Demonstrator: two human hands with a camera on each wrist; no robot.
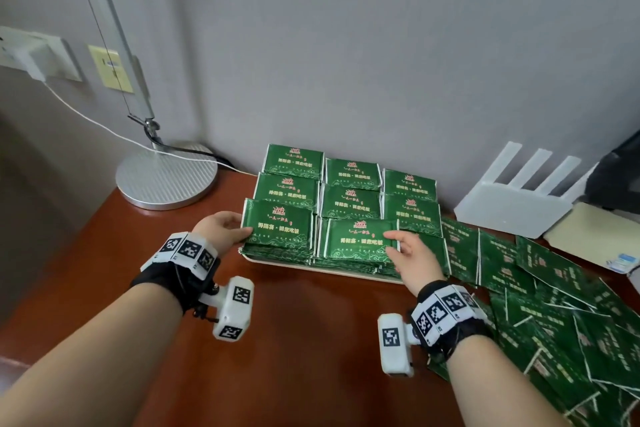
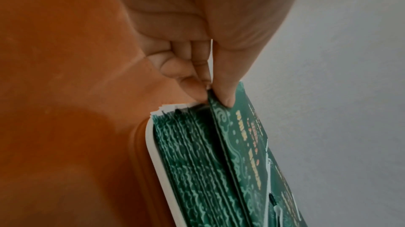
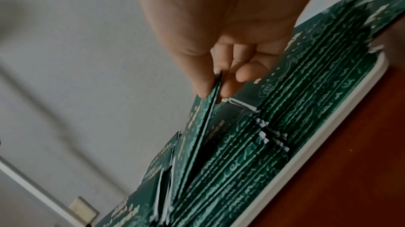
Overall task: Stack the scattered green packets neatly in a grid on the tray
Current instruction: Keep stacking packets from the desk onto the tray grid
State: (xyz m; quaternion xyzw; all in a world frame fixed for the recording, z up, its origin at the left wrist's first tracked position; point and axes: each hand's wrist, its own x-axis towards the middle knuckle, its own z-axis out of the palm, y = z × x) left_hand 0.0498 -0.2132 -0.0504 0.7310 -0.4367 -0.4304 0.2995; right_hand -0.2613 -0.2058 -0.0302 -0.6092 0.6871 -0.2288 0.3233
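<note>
A white tray [image 1: 332, 272] on the brown table holds green packets stacked in a grid of piles against the wall. My left hand [image 1: 227, 229] pinches the left edge of the top packet [image 1: 278, 227] on the front-left pile; thumb on top and fingers beneath show in the left wrist view [image 2: 215, 92]. My right hand [image 1: 405, 250] pinches the right edge of the top packet [image 1: 360, 239] on the front-middle pile, its edge held slightly raised in the right wrist view [image 3: 210, 90]. Scattered green packets [image 1: 554, 315] cover the table to the right.
A lamp's round silver base [image 1: 166, 177] with cables stands at the back left. A white router [image 1: 516, 194] and a beige pad [image 1: 588, 236] lie at the back right. Bare brown tabletop [image 1: 294, 340] stretches in front of the tray. The wall is right behind.
</note>
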